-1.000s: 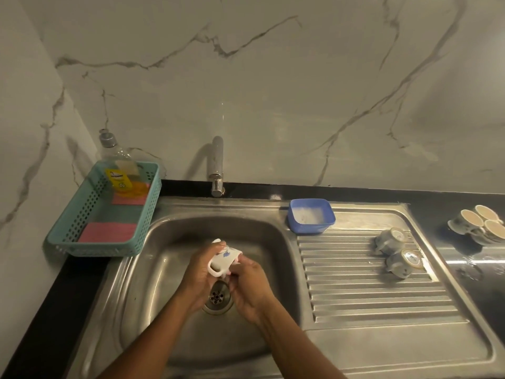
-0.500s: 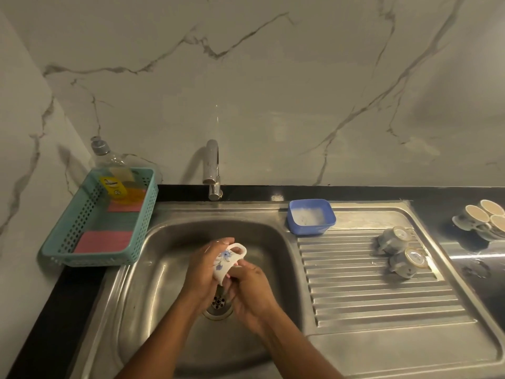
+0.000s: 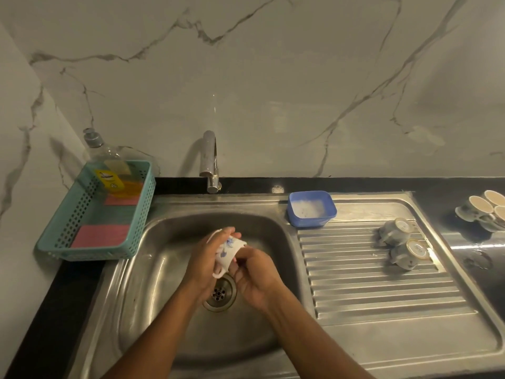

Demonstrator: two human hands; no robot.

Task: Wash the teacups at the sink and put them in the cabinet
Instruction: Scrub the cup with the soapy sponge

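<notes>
Cup [image 3: 229, 248] turned since half a second ago: handle now hangs low toward the drain [image 3: 220, 292], not up. White with blue flowers, it sits over the sink [image 3: 164, 269], gripped by left hand [image 3: 203, 258] and right hand [image 3: 255, 274]

White floral teacup [image 3: 229, 248] tilted above sink [image 3: 164, 283]

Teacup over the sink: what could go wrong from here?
The teacup is held between the left hand and right hand above the steel sink. If the grip slips, it could drop and chip. The two cups lying tilted on the draining board might roll.
</notes>
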